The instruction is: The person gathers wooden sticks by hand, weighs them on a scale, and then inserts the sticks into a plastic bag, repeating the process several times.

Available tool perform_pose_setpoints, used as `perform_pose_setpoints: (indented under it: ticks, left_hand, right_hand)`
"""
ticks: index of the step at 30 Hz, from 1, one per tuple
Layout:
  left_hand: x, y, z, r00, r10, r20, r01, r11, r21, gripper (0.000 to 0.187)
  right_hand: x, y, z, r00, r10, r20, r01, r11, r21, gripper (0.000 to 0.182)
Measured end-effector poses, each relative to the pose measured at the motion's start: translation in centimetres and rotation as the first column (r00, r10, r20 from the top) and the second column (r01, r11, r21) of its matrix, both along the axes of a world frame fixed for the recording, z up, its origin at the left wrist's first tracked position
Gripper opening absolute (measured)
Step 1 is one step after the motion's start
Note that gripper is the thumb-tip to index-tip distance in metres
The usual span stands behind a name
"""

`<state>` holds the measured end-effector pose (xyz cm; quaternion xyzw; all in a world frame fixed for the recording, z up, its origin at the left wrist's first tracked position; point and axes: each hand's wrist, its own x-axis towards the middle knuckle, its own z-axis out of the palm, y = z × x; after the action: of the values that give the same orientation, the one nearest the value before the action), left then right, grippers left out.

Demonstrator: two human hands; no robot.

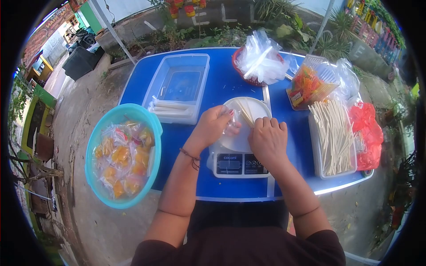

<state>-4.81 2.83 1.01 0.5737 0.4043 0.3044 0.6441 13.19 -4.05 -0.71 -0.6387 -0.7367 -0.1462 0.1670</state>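
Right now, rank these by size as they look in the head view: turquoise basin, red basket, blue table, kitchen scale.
1. Blue table
2. Turquoise basin
3. Kitchen scale, partly hidden
4. Red basket, partly covered by bags

Table point(296, 150) gap right of scale point(242, 165), stick box point(315, 153) beyond

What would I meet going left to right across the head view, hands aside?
Round turquoise plastic basin, clear rectangular plastic container, white kitchen scale, clear plastic box of thin pale sticks, crumpled red plastic bag.
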Motion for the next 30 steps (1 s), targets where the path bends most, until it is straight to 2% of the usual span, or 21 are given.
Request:
perform_pose_setpoints:
  ticks: [3,9,11,14,18,23,30]
  left_hand:
    - [0.3,0.4,-0.8,0.999,0.008,0.034,-0.005,0.996,-0.088,0.032]
    - [0.4,0.1,-0.3,0.966,0.04,0.257,0.027,0.967,-0.253,0.036]
    - [0.8,-0.2,-0.4,0.923,0.063,0.379,0.043,0.963,-0.264,0.037]
    - [0.9,-0.2,-0.6,0.879,0.069,0.471,0.067,0.962,-0.265,0.038]
    - [0.9,0.2,-1.6,0.822,0.07,0.565,0.1,0.959,-0.265,0.04]
    - [0.9,-0.2,-1.0,0.83,0.021,0.558,0.112,0.973,-0.202,0.041]
    - [0.6,-0.3,-1.0,0.887,-0.082,0.455,0.105,0.994,-0.026,0.038]
  right_hand:
    - [0.3,0.3,-0.5,0.997,0.002,-0.078,-0.002,1.0,0.006,0.015]
    - [0.8,0.6,0.0,0.94,0.08,-0.332,-0.065,0.996,0.056,0.014]
    - [0.5,0.6,0.1,0.909,0.114,-0.401,-0.099,0.993,0.057,0.013]
    - [0.2,0.9,-0.6,0.89,0.145,-0.432,-0.124,0.989,0.076,0.012]
    - [0.5,1.3,-1.3,0.919,0.173,-0.354,-0.13,0.981,0.142,0.014]
    - [0.4,1.1,-0.8,0.969,0.16,-0.188,-0.124,0.974,0.19,0.028]
    - [0.7,1.1,-0.2,0.796,0.244,-0.554,-0.191,0.97,0.152,0.022]
